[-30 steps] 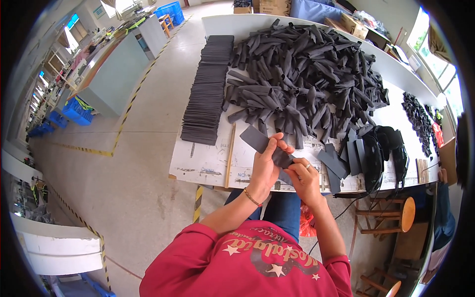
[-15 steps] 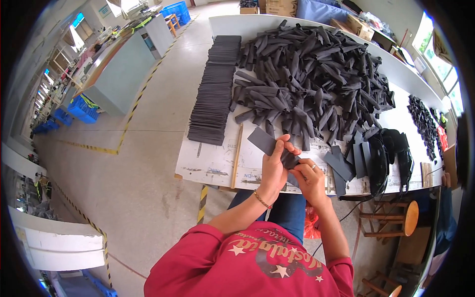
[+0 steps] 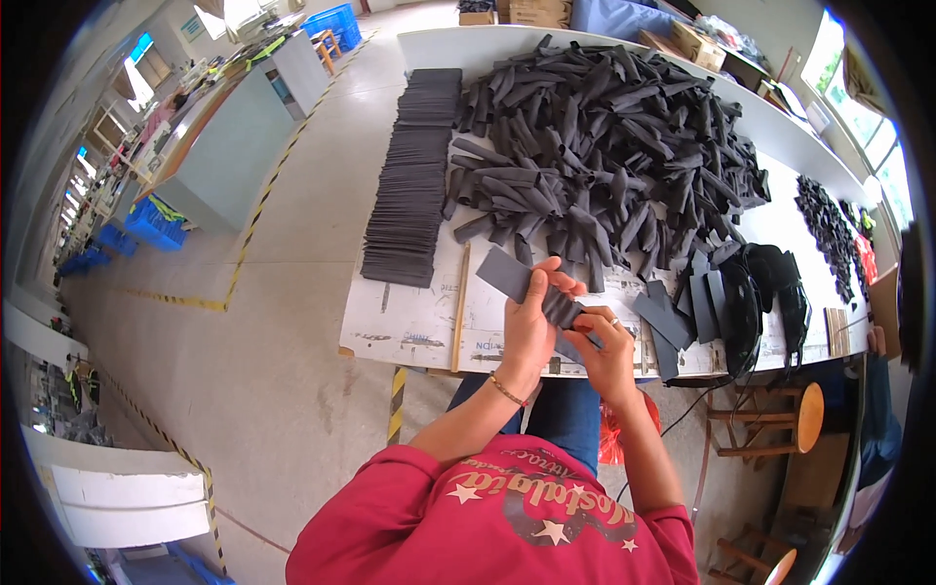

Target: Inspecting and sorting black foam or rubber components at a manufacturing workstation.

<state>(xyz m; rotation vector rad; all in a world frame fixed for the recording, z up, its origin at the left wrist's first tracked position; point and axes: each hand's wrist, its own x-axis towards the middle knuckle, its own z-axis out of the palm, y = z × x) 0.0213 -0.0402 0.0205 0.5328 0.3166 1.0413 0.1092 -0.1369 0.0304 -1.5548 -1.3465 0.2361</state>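
A flat dark-grey fabric strip (image 3: 502, 272) runs slantwise between my hands above the table's near edge. My left hand (image 3: 528, 327) is closed around its middle, thumb on top. At the strip's lower right part, my right hand (image 3: 609, 358) pinches dark material between thumb and fingers; the fingers hide how it is folded there. Beyond my hands lies a large heap of rolled dark-grey fabric tubes (image 3: 609, 156). Several flat grey strips (image 3: 665, 327) lie on the table to the right of my right hand.
The white table (image 3: 390, 327) carries a long stack of flat dark pieces (image 3: 409, 185) at left and a thin wooden stick (image 3: 461, 307). Black bundled items (image 3: 765, 302) sit at the right edge, with a cable hanging below. Wooden stools (image 3: 807, 423) stand at lower right.
My right hand has turned and risen slightly at the strip's lower end, showing more of the dark material between the hands. The view has shifted a little; my left hand keeps its hold.
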